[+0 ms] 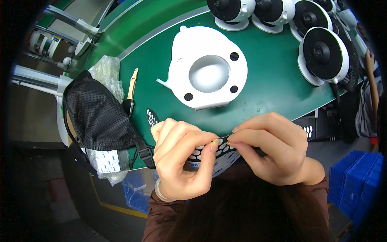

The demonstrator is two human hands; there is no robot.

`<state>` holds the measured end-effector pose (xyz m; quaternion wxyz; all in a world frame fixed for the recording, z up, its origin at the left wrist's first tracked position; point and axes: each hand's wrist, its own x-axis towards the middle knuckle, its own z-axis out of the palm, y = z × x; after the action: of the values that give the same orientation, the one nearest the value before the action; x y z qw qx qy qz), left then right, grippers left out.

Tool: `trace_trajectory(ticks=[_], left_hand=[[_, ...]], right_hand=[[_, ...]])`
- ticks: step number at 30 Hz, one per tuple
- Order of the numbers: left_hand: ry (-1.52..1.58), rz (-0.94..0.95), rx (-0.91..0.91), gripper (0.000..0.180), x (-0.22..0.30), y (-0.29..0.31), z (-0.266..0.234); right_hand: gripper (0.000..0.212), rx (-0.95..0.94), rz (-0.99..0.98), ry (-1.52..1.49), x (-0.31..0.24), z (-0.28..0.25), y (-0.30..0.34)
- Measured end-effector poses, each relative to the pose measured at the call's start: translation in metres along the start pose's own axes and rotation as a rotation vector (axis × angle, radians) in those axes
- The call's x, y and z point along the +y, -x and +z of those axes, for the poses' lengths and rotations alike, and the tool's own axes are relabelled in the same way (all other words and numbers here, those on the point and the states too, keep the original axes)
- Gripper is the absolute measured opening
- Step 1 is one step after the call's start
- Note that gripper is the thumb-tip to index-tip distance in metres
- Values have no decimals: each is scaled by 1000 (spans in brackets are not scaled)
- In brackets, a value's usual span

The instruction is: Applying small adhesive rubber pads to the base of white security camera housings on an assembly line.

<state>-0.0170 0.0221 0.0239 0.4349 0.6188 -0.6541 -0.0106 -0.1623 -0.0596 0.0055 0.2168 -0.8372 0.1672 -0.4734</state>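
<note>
Close to my body, both hands hold a black sheet with rows of white ovals and a white backing printed in blue. My left hand pinches its upper edge between thumb and index finger. Just to the right, the thumb and index finger of my right hand are pinched at the same edge. Whether a small piece sits between the right fingertips is hard to make out. Beyond my hands lies a white rounded housing with a round hollow and three small dark textured pads on its face.
Several white round devices with black fronts stand at the back right. A black mesh bag, bubble wrap and a wooden-handled brush lie left on the green table. Blue crates sit lower right. Another person's arm shows far right.
</note>
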Motion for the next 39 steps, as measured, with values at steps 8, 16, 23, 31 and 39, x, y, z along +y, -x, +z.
trace_trajectory(ticks=[8,16,23,31,39], left_hand=[[-19,23,7,15,-2,0,-1],[8,9,18,14,-3,-1,2],[10,6,11,13,-3,0,1],[108,-202,117,7,-15,4,5],[382,-306,87,2,-22,-9,10]], right_hand=[[20,-2,29,-37,1,-1,-4],[21,-25,-24,-5,3,0,-4],[17,-111,-55,4,5,-4,-7],[14,-173,-152,-75,-1,-11,-18],[7,-78,86,-74,21,4,-86]])
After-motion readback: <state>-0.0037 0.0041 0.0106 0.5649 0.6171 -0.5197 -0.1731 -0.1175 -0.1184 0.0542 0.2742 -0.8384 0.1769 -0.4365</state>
